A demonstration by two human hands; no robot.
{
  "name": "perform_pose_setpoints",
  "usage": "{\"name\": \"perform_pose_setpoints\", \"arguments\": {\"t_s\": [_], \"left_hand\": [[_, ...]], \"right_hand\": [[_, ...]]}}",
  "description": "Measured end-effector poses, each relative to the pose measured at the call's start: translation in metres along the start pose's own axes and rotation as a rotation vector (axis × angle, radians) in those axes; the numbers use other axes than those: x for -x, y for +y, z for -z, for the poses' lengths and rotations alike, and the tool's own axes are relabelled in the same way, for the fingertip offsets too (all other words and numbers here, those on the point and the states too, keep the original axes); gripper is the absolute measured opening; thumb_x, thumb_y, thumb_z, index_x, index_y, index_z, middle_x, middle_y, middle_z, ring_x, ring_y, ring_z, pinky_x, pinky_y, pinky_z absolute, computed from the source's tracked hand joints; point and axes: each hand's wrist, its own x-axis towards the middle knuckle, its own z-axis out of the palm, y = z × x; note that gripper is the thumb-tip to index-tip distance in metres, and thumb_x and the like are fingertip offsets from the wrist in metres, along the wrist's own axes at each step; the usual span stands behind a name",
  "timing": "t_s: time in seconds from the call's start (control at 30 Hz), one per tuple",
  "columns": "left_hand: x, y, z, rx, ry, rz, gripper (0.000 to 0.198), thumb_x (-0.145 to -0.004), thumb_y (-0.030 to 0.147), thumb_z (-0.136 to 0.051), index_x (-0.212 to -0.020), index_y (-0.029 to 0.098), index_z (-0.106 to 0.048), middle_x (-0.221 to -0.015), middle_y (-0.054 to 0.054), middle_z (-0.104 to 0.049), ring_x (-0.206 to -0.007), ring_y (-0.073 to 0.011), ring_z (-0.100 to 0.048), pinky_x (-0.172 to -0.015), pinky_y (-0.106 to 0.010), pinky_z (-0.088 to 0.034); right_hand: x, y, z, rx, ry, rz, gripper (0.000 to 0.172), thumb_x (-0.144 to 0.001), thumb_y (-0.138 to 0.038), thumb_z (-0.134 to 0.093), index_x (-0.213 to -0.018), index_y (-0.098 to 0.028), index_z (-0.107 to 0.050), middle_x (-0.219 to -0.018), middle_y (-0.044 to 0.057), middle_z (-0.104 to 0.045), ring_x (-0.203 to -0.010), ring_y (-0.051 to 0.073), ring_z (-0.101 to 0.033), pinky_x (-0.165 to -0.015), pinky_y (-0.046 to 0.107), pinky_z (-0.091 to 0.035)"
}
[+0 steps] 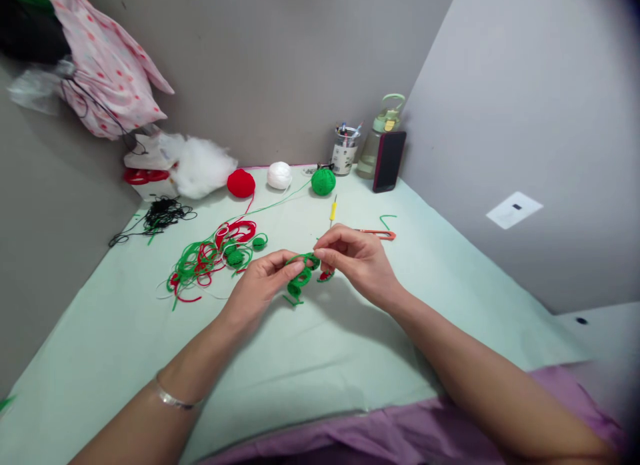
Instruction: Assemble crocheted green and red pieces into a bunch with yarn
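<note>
Above the middle of the table, a green crocheted piece [301, 277] with curled loops hangs from my fingers. My left hand [273, 271] is closed on its left side, thumb pressed on top. The fingertips of my right hand [353, 255] pinch the piece's upper right end; a small red and green crocheted bit [325, 276] shows just beneath them. Beyond the hands lies a yellow-handled crochet hook [333, 210]. Orange-handled snips [377, 235] lie partly behind my right hand.
Left of my hands is a tangle of green, red and white yarn [200, 258]. Red [241, 183], white [279, 175] and green yarn balls [323, 181] line the back. White stuffing [203, 168], a pen cup [345, 155], a bottle [369, 155] and a phone [389, 161] stand there too.
</note>
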Motion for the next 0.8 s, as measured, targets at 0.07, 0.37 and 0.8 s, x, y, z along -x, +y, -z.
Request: {"name": "perform_pose_setpoints", "arguments": {"t_s": [0.07,0.37,0.8], "left_hand": [[0.0006,0.0001,0.0,0.001,-0.001,0.0,0.018,-0.084,0.038,-0.07,-0.087,0.02,-0.073,-0.081,0.001,-0.064,-0.076,-0.0121,-0.054,-0.067,-0.022,-0.045],[-0.0015,-0.003,0.0016,-0.003,-0.021,-0.004,0.016,-0.084,0.035,-0.07,-0.086,0.02,-0.071,-0.082,0.001,-0.063,-0.076,-0.0117,-0.053,-0.069,-0.022,-0.044],[0.0006,-0.0001,-0.0026,0.082,-0.026,0.049,0.02,-0.087,0.037,-0.067,-0.085,0.017,-0.067,-0.079,-0.001,-0.064,-0.073,-0.0121,-0.055,-0.065,-0.021,-0.044]], "right_hand": [[0.0001,-0.0005,-0.0004,0.01,0.007,0.001,0.011,-0.083,-0.025,-0.072,-0.079,-0.016,-0.068,-0.077,0.0,-0.06,-0.06,0.009,-0.059,-0.054,0.023,-0.051],[-0.0001,0.0,-0.0004,0.039,-0.014,0.024,0.01,-0.084,-0.023,-0.071,-0.078,-0.016,-0.068,-0.076,0.0,-0.06,-0.062,0.009,-0.06,-0.057,0.022,-0.05],[-0.0041,0.0036,0.0027,-0.139,-0.067,-0.156,0.016,-0.078,-0.029,-0.076,-0.077,-0.016,-0.068,-0.064,-0.002,-0.063,-0.056,0.009,-0.055,-0.056,0.023,-0.047]]}}
